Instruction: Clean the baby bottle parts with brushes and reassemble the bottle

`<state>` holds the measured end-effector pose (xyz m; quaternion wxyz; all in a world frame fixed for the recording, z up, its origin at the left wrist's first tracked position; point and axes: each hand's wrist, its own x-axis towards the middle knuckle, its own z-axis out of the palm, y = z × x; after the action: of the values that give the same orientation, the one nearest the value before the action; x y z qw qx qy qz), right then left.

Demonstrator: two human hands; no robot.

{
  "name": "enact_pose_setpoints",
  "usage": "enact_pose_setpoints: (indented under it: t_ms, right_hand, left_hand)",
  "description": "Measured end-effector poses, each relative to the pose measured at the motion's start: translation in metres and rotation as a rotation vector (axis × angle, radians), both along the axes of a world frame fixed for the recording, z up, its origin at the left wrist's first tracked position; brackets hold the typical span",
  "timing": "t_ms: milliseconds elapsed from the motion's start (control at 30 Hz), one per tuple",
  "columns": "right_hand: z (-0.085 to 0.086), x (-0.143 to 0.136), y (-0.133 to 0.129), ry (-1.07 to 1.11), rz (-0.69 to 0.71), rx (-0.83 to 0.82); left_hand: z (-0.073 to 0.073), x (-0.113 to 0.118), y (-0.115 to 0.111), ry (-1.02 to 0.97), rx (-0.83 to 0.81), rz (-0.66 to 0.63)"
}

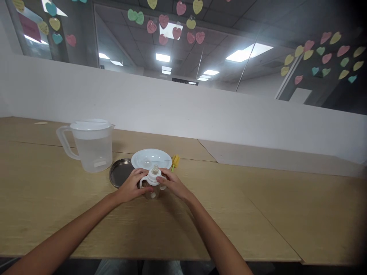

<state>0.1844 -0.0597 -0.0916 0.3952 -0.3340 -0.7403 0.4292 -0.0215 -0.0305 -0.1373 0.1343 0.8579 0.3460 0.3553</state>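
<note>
A baby bottle (153, 194) with a white collar, a clear nipple on top and two white side handles stands upright on the table in front of me. My left hand (132, 186) is wrapped round its left side, by the handle, with the thumb across the front. From the right, my right hand (174, 185) grips the white collar, its fingers curled behind and the thumb in front. Just beyond the bottle is a white bowl (137, 155). Left of that, partly under the bowl's edge in view, lies a dark round metal tray (120, 173).
A lidded translucent pitcher (96, 149) holding clear liquid stands at the left. A yellow brush (176, 160) rests by the bowl's right side. Behind the wooden table (243, 214) rises a white wall (172, 110) under glass with heart-shaped notes.
</note>
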Motion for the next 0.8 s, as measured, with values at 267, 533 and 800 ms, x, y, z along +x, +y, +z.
enact_pose_setpoints:
  t_ms: [267,533,800]
  right_hand:
    - [-0.016,-0.007,0.006,-0.006,-0.185,0.04]
    - [-0.016,-0.004,0.005,0.005,-0.072,0.111]
    - [-0.022,-0.01,0.005,0.02,-0.188,0.033]
  left_hand:
    - [0.002,0.0,-0.001,-0.002,-0.013,-0.004]
    - [0.002,0.0,-0.002,0.004,-0.003,-0.001]
    - [0.002,-0.001,-0.001,0.019,-0.006,-0.009]
